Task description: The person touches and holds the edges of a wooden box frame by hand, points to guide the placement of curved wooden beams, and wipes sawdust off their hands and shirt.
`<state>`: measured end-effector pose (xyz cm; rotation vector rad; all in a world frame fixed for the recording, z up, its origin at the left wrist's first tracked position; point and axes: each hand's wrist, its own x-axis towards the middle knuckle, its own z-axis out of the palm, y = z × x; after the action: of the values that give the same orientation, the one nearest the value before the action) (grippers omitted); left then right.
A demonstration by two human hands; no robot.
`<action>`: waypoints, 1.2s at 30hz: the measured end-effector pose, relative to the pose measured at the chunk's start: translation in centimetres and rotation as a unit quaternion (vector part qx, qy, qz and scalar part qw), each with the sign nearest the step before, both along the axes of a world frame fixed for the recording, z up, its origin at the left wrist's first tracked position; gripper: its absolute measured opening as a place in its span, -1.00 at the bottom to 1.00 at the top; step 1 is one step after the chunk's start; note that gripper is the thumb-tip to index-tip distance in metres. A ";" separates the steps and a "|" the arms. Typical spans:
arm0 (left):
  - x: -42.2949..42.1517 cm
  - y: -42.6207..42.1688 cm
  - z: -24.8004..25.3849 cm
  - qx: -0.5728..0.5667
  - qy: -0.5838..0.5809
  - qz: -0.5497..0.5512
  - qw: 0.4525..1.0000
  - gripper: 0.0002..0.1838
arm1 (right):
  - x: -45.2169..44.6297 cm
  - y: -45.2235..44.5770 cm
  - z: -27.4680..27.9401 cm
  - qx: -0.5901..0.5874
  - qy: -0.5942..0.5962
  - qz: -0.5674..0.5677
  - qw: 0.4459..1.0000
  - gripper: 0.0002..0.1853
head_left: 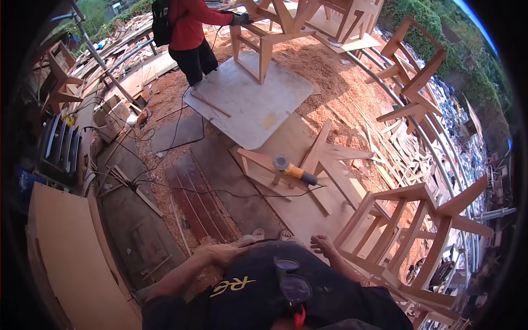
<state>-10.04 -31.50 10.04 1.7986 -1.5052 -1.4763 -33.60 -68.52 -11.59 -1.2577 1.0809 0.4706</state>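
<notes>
My left hand (226,253) lies against the front of my dark shirt (330,297), its fingers partly hidden, so I cannot tell whether it is open. At the other side of the shirt, my right hand (324,246) hangs in the air with its fingers apart and nothing in them. Beyond my hands, a yellow and black power tool with a round head (295,171) rests on a wooden chair frame (319,151) lying on boards. A cable runs from the tool to the left. Sunglasses (296,287) hang on my shirt.
A person in a red top (190,25) holds something at a wooden frame (264,49) over a pale board (247,99). More chair frames (418,220) stand at the right. Sawdust (341,77), cables and a tan panel (71,258) are around.
</notes>
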 end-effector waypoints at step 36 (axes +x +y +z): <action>-1.2 2.1 -2.7 -0.030 -0.006 0.013 0.999 0.41 | -0.2 0.7 0.0 -0.014 -0.001 0.033 0.999 -0.53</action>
<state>-11.21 -29.41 7.32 1.7891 -1.5095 -1.3952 -33.78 -67.79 -11.62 -1.3217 1.0513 0.5050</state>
